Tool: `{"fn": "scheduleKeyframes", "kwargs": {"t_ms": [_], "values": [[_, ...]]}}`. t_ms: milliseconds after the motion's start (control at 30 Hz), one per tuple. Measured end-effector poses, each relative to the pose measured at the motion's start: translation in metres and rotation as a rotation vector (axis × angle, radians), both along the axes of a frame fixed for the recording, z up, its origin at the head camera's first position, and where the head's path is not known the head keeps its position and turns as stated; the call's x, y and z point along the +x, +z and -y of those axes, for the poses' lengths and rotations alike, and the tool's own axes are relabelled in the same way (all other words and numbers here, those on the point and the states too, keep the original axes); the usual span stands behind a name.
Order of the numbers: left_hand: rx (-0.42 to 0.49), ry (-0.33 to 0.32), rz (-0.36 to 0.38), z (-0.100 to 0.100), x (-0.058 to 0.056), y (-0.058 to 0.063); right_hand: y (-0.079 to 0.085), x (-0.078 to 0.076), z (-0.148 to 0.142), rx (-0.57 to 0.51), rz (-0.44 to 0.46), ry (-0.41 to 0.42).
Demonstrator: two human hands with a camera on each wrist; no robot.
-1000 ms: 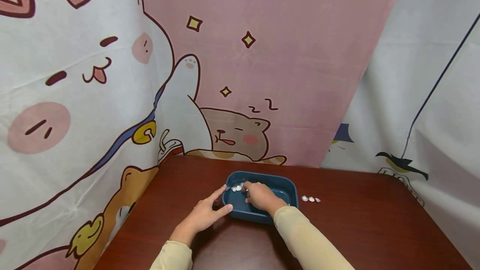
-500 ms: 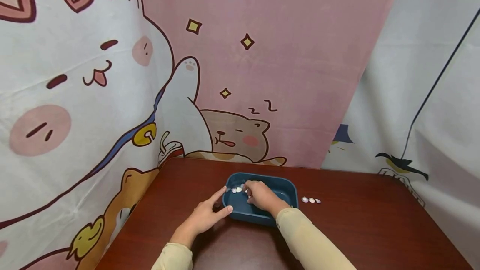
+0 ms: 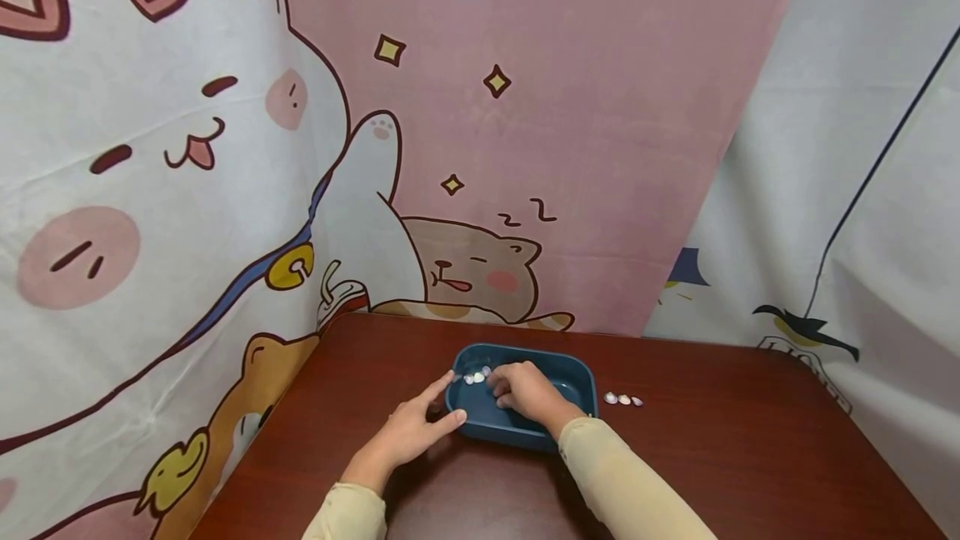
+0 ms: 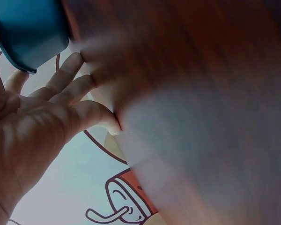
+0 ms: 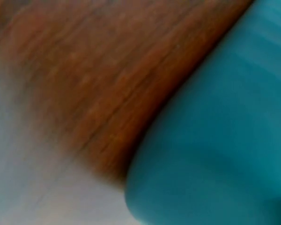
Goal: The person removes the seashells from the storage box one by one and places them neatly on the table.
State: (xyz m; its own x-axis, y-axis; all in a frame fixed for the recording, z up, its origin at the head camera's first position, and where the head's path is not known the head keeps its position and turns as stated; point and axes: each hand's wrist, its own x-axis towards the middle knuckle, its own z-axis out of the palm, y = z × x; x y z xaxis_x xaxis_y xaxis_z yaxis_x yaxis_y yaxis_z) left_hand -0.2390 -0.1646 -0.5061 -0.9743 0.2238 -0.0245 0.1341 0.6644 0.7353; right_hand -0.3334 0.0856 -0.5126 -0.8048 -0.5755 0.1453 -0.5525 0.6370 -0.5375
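A dark blue rectangular tub [image 3: 501, 432] stands on the table. Inside its left end lie several small whitish seashells [image 3: 478, 377] in a short row. My left hand [image 3: 408, 430] is at the tub's left end, thumb and fingers spread about the rim; the left wrist view shows these extended fingers [image 4: 65, 72] below the tub [image 4: 35, 35]. My right hand [image 3: 528, 390] reaches down into the tub, fingers bent, just right of the shells. Whether anything is between those fingertips is hidden. In the right wrist view the tub's wall [image 5: 215, 140] fills the right side; no hand shows.
On the reddish-brown table [image 3: 720, 440], a little right of the tub, lie three small shells [image 3: 624, 399] in a row. Behind the table hangs a pink and white cloth [image 3: 600, 148] printed with cartoon animals.
My right hand has shifted slightly right inside the tub, away from the shells. My left hand stays at the left end, and the three shells outside have not moved.
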Motion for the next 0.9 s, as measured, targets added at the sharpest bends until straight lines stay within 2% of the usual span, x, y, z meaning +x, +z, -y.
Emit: {"fn": "scheduleKeyframes", "kwargs": {"t_ms": [300, 400, 600, 900], "values": [[-0.005, 0.005, -0.007, 0.0, -0.001, -0.001, -0.001, 0.0, -0.006, -0.021, 0.082, -0.036], [-0.004, 0.009, -0.003, 0.0, -0.001, -0.002, 0.001, 0.002, -0.007, -0.002, 0.071, -0.064], [-0.008, 0.017, 0.001, 0.0, -0.001, -0.002, 0.003, 0.006, -0.011, 0.069, 0.04, -0.171], [-0.012, 0.02, 0.004, 0.0, -0.001, -0.002, 0.001, 0.008, -0.012, 0.033, 0.062, -0.181]]}}
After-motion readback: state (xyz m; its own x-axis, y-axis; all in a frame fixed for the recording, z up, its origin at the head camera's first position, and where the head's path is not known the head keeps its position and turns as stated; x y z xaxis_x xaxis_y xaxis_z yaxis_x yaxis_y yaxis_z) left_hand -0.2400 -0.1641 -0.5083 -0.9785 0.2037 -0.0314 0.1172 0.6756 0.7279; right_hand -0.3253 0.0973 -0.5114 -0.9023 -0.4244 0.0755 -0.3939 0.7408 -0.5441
